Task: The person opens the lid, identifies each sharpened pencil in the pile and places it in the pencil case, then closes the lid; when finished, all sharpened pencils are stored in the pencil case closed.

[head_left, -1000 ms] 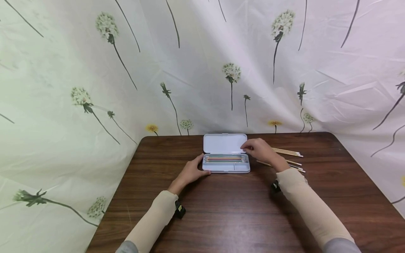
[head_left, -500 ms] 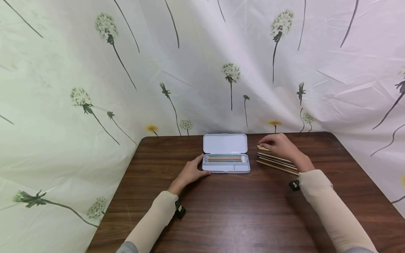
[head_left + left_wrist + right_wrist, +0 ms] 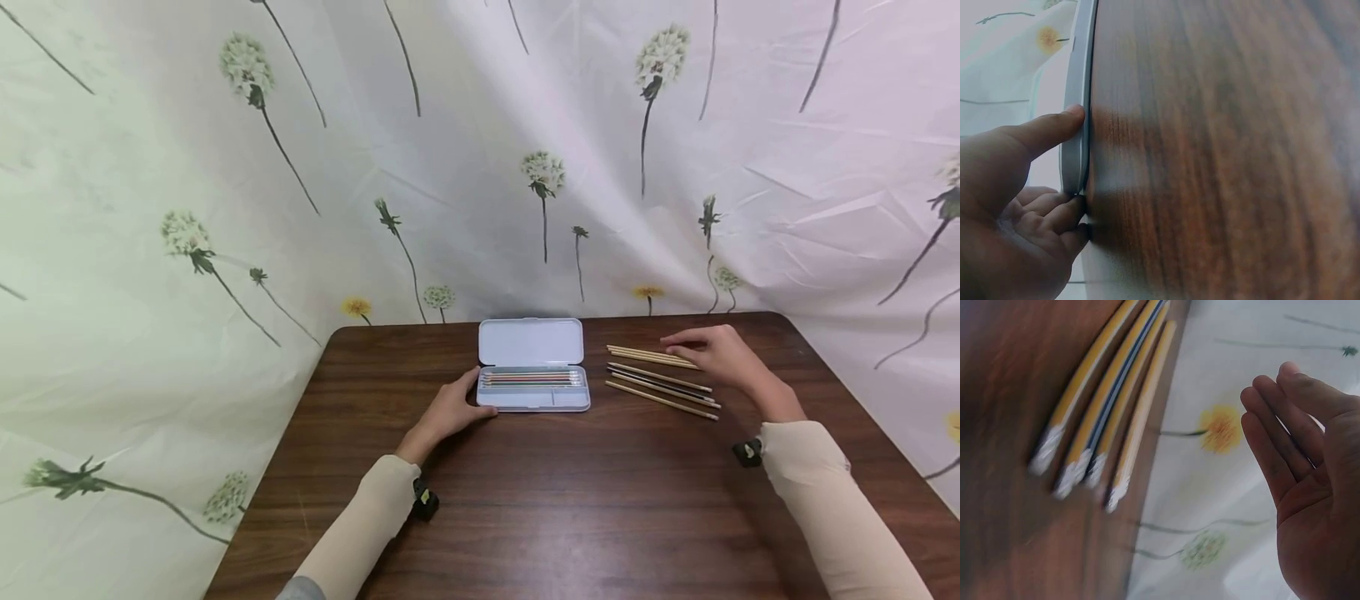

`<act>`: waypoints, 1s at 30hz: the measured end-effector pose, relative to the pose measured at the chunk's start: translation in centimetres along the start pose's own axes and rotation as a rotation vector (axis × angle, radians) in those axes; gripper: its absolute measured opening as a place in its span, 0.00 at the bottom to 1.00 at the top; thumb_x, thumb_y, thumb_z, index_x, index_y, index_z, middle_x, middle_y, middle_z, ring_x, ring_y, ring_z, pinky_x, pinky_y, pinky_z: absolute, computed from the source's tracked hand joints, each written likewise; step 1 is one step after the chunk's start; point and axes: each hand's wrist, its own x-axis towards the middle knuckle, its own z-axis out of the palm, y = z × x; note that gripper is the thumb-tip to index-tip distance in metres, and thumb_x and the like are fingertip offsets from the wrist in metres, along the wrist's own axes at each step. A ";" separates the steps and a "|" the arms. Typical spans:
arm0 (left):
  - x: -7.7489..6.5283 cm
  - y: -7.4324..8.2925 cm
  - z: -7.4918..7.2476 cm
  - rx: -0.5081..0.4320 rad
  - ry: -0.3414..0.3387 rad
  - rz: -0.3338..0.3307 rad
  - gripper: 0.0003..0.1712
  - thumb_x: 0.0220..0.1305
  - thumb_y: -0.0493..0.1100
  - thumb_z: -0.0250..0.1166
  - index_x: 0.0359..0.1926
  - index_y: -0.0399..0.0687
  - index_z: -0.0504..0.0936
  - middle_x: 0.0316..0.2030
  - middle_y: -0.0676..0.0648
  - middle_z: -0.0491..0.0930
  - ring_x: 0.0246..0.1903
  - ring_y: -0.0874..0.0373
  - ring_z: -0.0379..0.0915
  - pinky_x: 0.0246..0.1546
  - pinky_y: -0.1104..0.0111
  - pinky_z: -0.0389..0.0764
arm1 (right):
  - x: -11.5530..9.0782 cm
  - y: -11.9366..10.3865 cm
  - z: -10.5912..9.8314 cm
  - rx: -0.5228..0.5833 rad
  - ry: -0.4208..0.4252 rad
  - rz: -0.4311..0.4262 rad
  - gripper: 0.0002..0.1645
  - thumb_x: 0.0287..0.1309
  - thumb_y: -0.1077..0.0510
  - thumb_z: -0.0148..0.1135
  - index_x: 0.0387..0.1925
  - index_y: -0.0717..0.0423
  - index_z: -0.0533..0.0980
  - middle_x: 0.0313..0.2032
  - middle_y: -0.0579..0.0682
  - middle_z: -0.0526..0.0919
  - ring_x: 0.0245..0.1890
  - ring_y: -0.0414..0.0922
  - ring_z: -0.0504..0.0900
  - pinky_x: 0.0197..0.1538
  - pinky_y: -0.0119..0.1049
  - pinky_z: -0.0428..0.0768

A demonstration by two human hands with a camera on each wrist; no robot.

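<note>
A pale pencil case [image 3: 517, 401] lies with its lid [image 3: 530, 342] folded back; several pencils [image 3: 528, 378] fill its rear compartment. My left hand [image 3: 450, 407] holds the case's left end. In the left wrist view the thumb lies on the case's front edge [image 3: 1074, 150], with the other fingers bent round the end. Over the right ends of the loose upper pencils [image 3: 641, 354] hovers my right hand [image 3: 716, 354], fingers loosely bent and holding nothing. More loose pencils [image 3: 662, 401] lie just nearer me; the right wrist view shows white eraser ends on several pencils [image 3: 1107, 394].
The dark wooden table [image 3: 525, 517] has rounded far corners. Right behind it hangs a white cloth [image 3: 480, 167] printed with dandelions, close to the open lid. Each wrist carries a small black camera, such as the right one [image 3: 747, 452].
My right hand has moved right, from beside the lid's right edge, over the left ends of the loose pencils, to their right ends. The left hand and case stay put.
</note>
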 end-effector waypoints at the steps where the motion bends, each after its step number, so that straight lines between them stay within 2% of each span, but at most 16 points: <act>1: 0.0 0.0 0.0 -0.003 -0.001 -0.004 0.53 0.67 0.51 0.77 0.84 0.42 0.59 0.80 0.39 0.64 0.80 0.43 0.60 0.78 0.48 0.67 | -0.3 0.4 0.0 -0.001 -0.002 0.010 0.11 0.69 0.62 0.70 0.50 0.57 0.91 0.43 0.56 0.94 0.35 0.48 0.91 0.34 0.33 0.81; 5: -0.1 -0.1 -0.1 0.000 0.004 0.008 0.53 0.67 0.51 0.77 0.83 0.41 0.59 0.80 0.38 0.65 0.80 0.42 0.61 0.77 0.47 0.68 | -1.5 1.8 0.3 -0.018 -0.016 0.044 0.11 0.70 0.61 0.70 0.51 0.57 0.90 0.43 0.57 0.94 0.38 0.47 0.91 0.36 0.33 0.82; 8: -0.1 -0.2 -0.1 -0.002 0.006 0.014 0.53 0.67 0.51 0.77 0.83 0.40 0.59 0.80 0.38 0.65 0.79 0.42 0.61 0.77 0.46 0.68 | -2.4 2.6 0.7 -0.014 -0.031 0.102 0.11 0.70 0.59 0.70 0.50 0.56 0.90 0.44 0.56 0.94 0.42 0.46 0.91 0.39 0.32 0.83; 13: -0.2 -0.2 -0.1 -0.006 0.006 0.005 0.53 0.67 0.51 0.77 0.83 0.41 0.59 0.80 0.38 0.65 0.80 0.42 0.61 0.78 0.47 0.67 | -3.7 3.7 1.6 0.009 -0.053 0.173 0.11 0.70 0.58 0.71 0.50 0.57 0.90 0.45 0.59 0.93 0.38 0.41 0.87 0.37 0.34 0.81; 15: -0.1 -0.2 -0.1 -0.001 0.006 0.004 0.53 0.67 0.51 0.77 0.83 0.41 0.59 0.80 0.38 0.65 0.80 0.42 0.61 0.78 0.46 0.67 | -4.0 4.1 2.0 -0.003 -0.053 0.168 0.11 0.69 0.59 0.72 0.49 0.58 0.90 0.45 0.61 0.93 0.38 0.46 0.88 0.38 0.38 0.82; 19: 0.0 -0.3 -0.1 0.009 0.003 0.000 0.53 0.67 0.52 0.77 0.83 0.41 0.59 0.80 0.39 0.64 0.80 0.42 0.61 0.78 0.47 0.67 | -4.5 4.9 2.7 -0.027 -0.055 0.150 0.11 0.68 0.62 0.72 0.49 0.57 0.90 0.47 0.61 0.92 0.49 0.59 0.90 0.48 0.50 0.86; 22: 0.1 -0.3 0.0 0.011 -0.002 0.004 0.53 0.67 0.52 0.77 0.83 0.41 0.59 0.80 0.39 0.64 0.80 0.42 0.61 0.78 0.47 0.67 | -4.6 5.4 3.0 -0.027 -0.056 0.124 0.11 0.67 0.64 0.72 0.49 0.56 0.90 0.47 0.59 0.93 0.51 0.62 0.90 0.50 0.55 0.86; 25: 0.0 -0.3 -0.1 0.011 -0.004 0.008 0.53 0.67 0.52 0.77 0.83 0.41 0.59 0.80 0.38 0.64 0.79 0.41 0.61 0.77 0.46 0.68 | -4.6 5.7 3.2 -0.043 -0.035 0.081 0.10 0.63 0.66 0.74 0.45 0.55 0.91 0.44 0.56 0.93 0.46 0.56 0.90 0.47 0.50 0.87; 30: 0.0 -0.2 -0.1 0.000 -0.008 0.002 0.53 0.67 0.52 0.77 0.83 0.41 0.59 0.80 0.38 0.64 0.80 0.42 0.60 0.78 0.47 0.67 | -4.4 6.0 3.3 -0.034 -0.028 0.051 0.10 0.60 0.69 0.75 0.42 0.56 0.91 0.38 0.53 0.92 0.35 0.38 0.86 0.38 0.36 0.82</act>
